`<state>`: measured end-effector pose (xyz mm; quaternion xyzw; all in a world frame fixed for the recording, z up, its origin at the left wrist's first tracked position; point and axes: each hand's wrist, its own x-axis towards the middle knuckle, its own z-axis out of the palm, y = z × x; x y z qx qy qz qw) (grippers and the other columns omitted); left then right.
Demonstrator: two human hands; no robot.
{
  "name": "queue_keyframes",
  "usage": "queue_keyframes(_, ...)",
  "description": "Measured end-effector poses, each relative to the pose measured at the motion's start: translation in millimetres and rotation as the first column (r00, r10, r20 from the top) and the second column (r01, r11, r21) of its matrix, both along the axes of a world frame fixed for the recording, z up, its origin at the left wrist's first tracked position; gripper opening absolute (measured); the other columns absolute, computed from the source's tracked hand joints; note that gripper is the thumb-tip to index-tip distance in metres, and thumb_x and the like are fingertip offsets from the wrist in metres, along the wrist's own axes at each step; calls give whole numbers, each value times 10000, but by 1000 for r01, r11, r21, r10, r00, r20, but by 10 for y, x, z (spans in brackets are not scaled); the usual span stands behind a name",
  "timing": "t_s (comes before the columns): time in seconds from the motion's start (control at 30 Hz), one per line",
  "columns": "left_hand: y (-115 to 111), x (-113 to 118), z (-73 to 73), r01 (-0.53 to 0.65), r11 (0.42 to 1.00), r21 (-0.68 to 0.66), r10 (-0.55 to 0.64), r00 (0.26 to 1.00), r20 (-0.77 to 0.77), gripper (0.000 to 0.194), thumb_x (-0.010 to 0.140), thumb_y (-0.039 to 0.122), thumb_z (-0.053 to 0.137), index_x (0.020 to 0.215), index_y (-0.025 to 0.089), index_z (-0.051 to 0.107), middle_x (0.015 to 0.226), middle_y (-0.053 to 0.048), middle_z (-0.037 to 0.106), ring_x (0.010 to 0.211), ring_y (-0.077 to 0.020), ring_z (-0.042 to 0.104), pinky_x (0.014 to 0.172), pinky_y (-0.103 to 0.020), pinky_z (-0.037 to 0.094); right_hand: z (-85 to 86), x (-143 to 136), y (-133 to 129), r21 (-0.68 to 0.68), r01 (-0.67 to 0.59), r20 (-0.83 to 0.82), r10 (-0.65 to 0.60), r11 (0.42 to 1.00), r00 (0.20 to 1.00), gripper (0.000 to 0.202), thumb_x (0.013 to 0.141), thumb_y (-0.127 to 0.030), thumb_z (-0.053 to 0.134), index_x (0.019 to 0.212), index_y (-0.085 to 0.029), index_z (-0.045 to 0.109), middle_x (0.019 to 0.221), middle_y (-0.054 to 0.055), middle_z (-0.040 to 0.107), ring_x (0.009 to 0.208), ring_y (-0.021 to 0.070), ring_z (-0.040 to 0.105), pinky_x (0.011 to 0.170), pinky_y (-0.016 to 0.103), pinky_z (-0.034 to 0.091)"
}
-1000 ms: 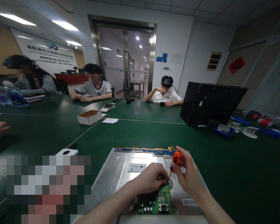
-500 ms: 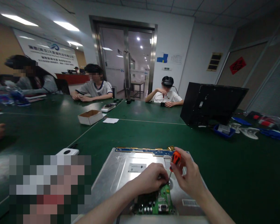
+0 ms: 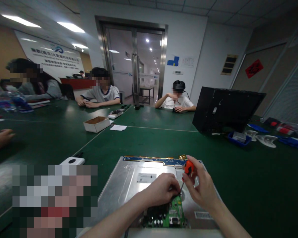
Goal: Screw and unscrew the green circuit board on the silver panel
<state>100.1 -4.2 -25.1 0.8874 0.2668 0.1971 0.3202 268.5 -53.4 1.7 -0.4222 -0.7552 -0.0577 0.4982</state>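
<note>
A metal panel (image 3: 129,175) lies on the green table in front of me, with a blue circuit strip (image 3: 151,161) along its far edge. A green circuit board (image 3: 175,211) rests on its near part. My right hand (image 3: 202,185) is closed around the orange and black handle of a screwdriver (image 3: 188,168). The shaft slants down to the board's far corner. My left hand (image 3: 162,188) is closed at that same corner, beside the tip; its fingertips are partly hidden, and I cannot make out what they hold.
Ahead on the table (image 3: 149,142) are an open white box (image 3: 96,125) and a paper. A black monitor (image 3: 225,110) and a blue tray (image 3: 239,138) stand right. A white device (image 3: 73,161) lies left. People sit across and to the left.
My hands and the screwdriver have hardly moved. At the far left, another person's hand has come slightly further into view.
</note>
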Motion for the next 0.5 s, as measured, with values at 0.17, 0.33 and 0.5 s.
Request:
queue_keyframes(0.17,-12,-4,-9,-8,1000,2,7,1000,2,216,722,-11,615,793,156,732,817,-27,689,757,-162,609,700,-227,439,39,-18,-3,-24,-22,-3,22,999,1000,412,964,-232,432,1366,-165,372,644,-36,552,457,107,501,405,204,396)
queue_keyframes(0.33,-4,0,-12,1,1000,-4,-1,1000,13,212,719,-9,602,776,156,721,820,-22,692,754,-162,611,701,-231,445,-8,-11,35,68,41,21,-42,997,999,388,963,-309,493,1314,-174,396,599,-71,481,414,92,452,395,194,375)
queue_keyframes(0.5,15,6,-26,27,1000,0,-27,1000,-5,223,725,-3,592,806,163,718,858,-26,699,776,-176,616,714,-243,449,-8,-4,30,104,20,47,-25,994,999,363,965,-346,499,1288,-209,411,639,-61,513,422,88,445,406,199,379)
